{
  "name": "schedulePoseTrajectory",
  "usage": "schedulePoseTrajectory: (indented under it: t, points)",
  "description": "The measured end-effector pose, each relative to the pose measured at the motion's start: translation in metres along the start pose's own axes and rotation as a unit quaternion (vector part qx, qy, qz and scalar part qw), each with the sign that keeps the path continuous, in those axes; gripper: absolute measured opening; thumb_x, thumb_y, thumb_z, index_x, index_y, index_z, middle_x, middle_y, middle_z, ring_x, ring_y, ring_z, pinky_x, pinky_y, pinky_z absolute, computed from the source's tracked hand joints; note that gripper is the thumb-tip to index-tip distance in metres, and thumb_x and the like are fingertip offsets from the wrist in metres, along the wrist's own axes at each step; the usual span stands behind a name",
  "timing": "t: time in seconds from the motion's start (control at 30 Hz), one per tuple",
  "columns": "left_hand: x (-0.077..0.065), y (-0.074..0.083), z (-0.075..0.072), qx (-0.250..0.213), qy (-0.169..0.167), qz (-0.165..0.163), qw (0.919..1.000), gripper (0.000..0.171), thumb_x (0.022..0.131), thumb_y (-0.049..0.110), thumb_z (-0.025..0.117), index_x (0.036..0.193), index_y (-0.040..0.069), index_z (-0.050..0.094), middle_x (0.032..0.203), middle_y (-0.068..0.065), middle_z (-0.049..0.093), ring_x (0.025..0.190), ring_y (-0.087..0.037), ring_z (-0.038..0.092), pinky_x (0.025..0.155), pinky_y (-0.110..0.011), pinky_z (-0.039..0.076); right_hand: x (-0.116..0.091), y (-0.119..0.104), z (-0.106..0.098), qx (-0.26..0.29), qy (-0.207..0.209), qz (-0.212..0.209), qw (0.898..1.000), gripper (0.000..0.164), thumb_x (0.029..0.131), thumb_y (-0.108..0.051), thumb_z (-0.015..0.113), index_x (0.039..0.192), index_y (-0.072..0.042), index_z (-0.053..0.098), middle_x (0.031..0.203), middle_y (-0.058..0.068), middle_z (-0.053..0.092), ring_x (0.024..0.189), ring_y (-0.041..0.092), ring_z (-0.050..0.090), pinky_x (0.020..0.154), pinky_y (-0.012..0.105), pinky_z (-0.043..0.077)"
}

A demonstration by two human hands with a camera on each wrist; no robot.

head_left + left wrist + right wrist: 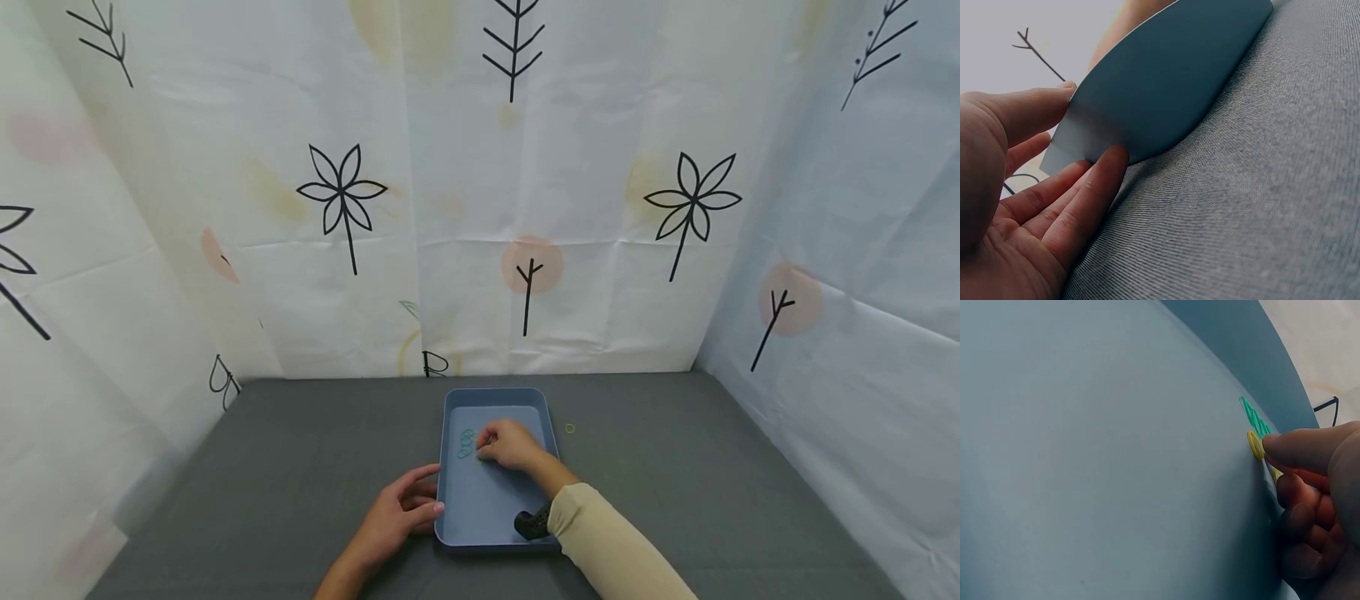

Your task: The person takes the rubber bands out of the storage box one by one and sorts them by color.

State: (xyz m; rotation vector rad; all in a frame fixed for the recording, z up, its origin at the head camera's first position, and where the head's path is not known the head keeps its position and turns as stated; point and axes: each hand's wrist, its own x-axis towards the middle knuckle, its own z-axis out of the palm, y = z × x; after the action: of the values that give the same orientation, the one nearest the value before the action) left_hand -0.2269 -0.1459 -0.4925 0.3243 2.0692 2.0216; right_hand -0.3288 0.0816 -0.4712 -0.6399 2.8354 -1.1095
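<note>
A blue rectangular tray (495,508) lies on the grey table. My left hand (397,508) rests against its left wall; in the left wrist view the thumb meets the rim and the extended fingers touch the wall's outside. My right hand (510,444) reaches inside the tray, thumb and index finger pinching a thin yellow rubber band (1255,445). More yellow shows below the thumb, partly hidden by the fingers. Right beside this hand, several green rubber bands (466,443) lie in a row along the tray's left side.
Outside the tray's right wall, another yellow rubber band (570,428) lies on the grey tabletop (675,467). A black rounded object (532,523) shows beside the right sleeve, over the tray's near right corner. White patterned cloth (450,192) encloses the back and sides.
</note>
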Motion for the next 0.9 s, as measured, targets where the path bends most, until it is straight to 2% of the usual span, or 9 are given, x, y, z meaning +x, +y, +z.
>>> schedulePoseTrajectory:
  t: [0.33, 0.67, 0.9]
  points:
    - [0.0, 0.002, -0.001, 0.001, 0.0, -0.002, 1.0, 0.062, 0.091, 0.012, 0.07, 0.145, 0.0, 0.041, 0.122, -0.024, 0.058, 0.101, -0.027, 0.063, 0.076, -0.044, 0.056, -0.001, -0.006, -0.002, -0.018, -0.013, 0.016, 1.0, 0.01, 0.081, -0.01, 0.077, 0.078, -0.01, 0.068, 0.062, -0.006, 0.054, 0.054, 0.009, 0.046, 0.051, 0.025, 0.037]
    - [-0.001, 0.003, 0.0, 0.003, 0.0, -0.006, 1.0, 0.062, 0.09, 0.012, 0.07, 0.144, -0.001, 0.041, 0.12, -0.023, 0.058, 0.1, -0.026, 0.063, 0.076, -0.044, 0.056, -0.001, -0.009, -0.002, -0.06, -0.04, 0.003, 0.997, 0.016, 0.082, -0.01, 0.075, 0.07, -0.012, 0.065, 0.065, -0.007, 0.055, 0.058, 0.009, 0.047, 0.055, 0.026, 0.038]
    - [-0.001, -0.001, 0.001, 0.01, -0.002, 0.0, 1.0, 0.061, 0.091, 0.012, 0.07, 0.143, -0.001, 0.042, 0.118, -0.021, 0.059, 0.099, -0.026, 0.063, 0.075, -0.044, 0.056, -0.004, -0.012, -0.002, -0.093, -0.065, 0.002, 0.994, 0.017, 0.085, -0.01, 0.073, 0.07, -0.012, 0.064, 0.065, -0.007, 0.054, 0.058, 0.009, 0.046, 0.055, 0.027, 0.039]
